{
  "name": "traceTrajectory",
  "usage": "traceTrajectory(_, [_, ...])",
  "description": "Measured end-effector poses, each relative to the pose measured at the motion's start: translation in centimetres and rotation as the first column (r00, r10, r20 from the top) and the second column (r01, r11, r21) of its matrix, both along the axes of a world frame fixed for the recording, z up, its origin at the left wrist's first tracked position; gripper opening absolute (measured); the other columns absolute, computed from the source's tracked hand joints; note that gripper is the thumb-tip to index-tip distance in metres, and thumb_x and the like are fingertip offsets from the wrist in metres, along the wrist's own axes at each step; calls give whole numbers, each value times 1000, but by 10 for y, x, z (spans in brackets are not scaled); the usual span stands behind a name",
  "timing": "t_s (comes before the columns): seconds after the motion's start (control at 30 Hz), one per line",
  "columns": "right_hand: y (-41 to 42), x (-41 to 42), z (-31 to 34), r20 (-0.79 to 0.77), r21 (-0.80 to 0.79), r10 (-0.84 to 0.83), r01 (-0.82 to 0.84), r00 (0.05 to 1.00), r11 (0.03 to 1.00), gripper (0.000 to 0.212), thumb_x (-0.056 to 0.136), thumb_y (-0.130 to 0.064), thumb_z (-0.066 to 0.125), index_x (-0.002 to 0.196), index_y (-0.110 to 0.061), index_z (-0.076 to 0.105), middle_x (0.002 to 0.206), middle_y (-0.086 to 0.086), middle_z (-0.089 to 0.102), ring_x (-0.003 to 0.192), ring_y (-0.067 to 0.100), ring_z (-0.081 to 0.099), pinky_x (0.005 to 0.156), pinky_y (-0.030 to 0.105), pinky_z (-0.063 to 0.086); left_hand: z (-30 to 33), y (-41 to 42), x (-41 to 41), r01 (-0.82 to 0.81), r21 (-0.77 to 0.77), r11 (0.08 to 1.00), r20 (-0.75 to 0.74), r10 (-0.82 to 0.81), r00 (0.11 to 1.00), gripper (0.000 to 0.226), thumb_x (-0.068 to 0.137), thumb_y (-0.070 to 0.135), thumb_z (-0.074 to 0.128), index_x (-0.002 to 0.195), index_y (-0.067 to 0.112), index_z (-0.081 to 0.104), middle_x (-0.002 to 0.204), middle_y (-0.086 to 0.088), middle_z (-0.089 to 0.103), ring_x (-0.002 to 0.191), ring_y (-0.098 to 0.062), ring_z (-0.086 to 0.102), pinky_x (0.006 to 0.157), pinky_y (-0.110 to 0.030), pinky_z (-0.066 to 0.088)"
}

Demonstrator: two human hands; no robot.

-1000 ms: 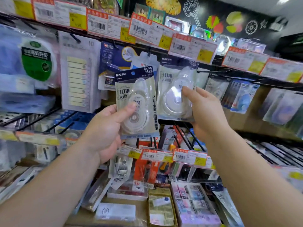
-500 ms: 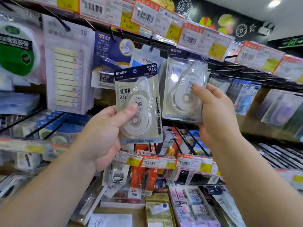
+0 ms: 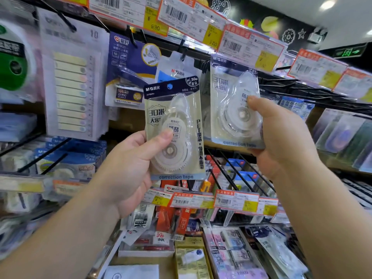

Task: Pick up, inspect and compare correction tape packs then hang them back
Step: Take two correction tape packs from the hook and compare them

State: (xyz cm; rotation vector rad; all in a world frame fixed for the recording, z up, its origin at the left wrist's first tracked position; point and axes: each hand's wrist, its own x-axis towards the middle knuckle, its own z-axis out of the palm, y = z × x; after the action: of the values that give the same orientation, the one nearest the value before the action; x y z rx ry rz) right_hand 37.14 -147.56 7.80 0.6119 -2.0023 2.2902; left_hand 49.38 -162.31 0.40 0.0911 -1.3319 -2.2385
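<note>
My left hand [image 3: 130,166] grips a correction tape pack [image 3: 179,109] with a dark blue header and a clear blister, thumb pressed on its front, held upright before the shelf. My right hand [image 3: 281,141] grips a second, matching correction tape pack [image 3: 229,97] by its lower right side, thumb on the blister. That pack's top sits up at a black peg hook [image 3: 205,64], and I cannot tell whether it hangs on it. The two packs are side by side, a little apart.
Price tags [image 3: 181,15] line the rail above, and another row of price tags [image 3: 235,201] runs below. A stapler pack [image 3: 128,73] and a sticky-tab pack [image 3: 70,91] hang to the left. Black wire hooks [image 3: 237,172] jut out under the packs. Boxed stationery [image 3: 191,256] fills the bottom shelf.
The view has drawn closer to the shelf. Both hands kept their grips, and the right-hand pack rose slightly towards the peg hooks.
</note>
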Motion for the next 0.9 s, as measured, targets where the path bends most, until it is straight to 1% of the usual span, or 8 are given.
traceTrajectory(0.17, [-3,-1,4,27,27,-5,4,1000,1000,26,70,-39,78,91,-25,73,114,0,72,114,32,63,103,57,45,0,-1,3,-6,6,1000,-5,7,1000,32,76,23,64,105,10,67,93,-9,79,76,-18,76,54,-28,60])
traceTrajectory(0.3, [-13,-5,-1,32,21,22,-22,999,1000,70,66,-42,80,130,-22,60,127,3,67,118,29,62,104,56,46,2,-1,5,-21,-9,1000,-8,21,1000,35,73,24,64,105,11,66,93,-8,79,77,-17,77,60,-30,62])
traceTrajectory(0.37, [-16,-8,-10,43,52,9,-11,999,999,76,76,-40,79,142,-21,47,135,2,60,119,22,60,105,49,46,2,-1,5,-28,-35,999,15,28,999,37,73,25,65,107,12,66,95,-7,79,81,-18,77,62,-32,63])
traceTrajectory(0.5, [-9,-1,-28,-10,97,-90,90,996,991,48,89,-39,69,131,-27,50,115,-8,56,87,-2,52,71,19,40,7,-1,2,-90,-139,986,75,101,992,38,78,27,68,113,13,64,98,-7,79,90,-22,76,79,-41,59])
traceTrajectory(0.57, [-7,9,-34,-7,71,-42,42,999,997,32,91,-40,65,119,-26,57,106,-10,62,86,0,56,70,19,41,12,1,-2,-127,-182,975,89,145,985,30,85,23,68,112,15,64,99,-6,79,91,-23,76,82,-43,58])
traceTrajectory(0.63, [-6,20,-39,19,82,154,-155,988,984,33,89,-46,63,115,-25,63,93,-10,70,81,8,62,75,28,49,16,6,-9,-152,-230,961,98,178,979,25,88,19,69,112,16,64,99,-4,79,93,-23,76,82,-43,59])
traceTrajectory(0.73, [-1,27,-41,-19,213,321,-310,947,927,32,84,-43,69,113,-29,66,89,-6,77,83,12,73,83,38,57,23,18,-20,-169,-300,939,89,204,975,34,88,21,73,119,20,61,105,-2,77,95,-21,75,86,-44,59])
traceTrajectory(0.9, [14,15,-25,-56,107,307,-300,950,948,21,90,-16,67,110,-24,67,93,-3,79,86,14,76,68,22,59,41,39,-36,-191,-329,925,58,222,973,28,89,13,70,108,26,55,103,1,76,90,-14,75,76,-30,62])
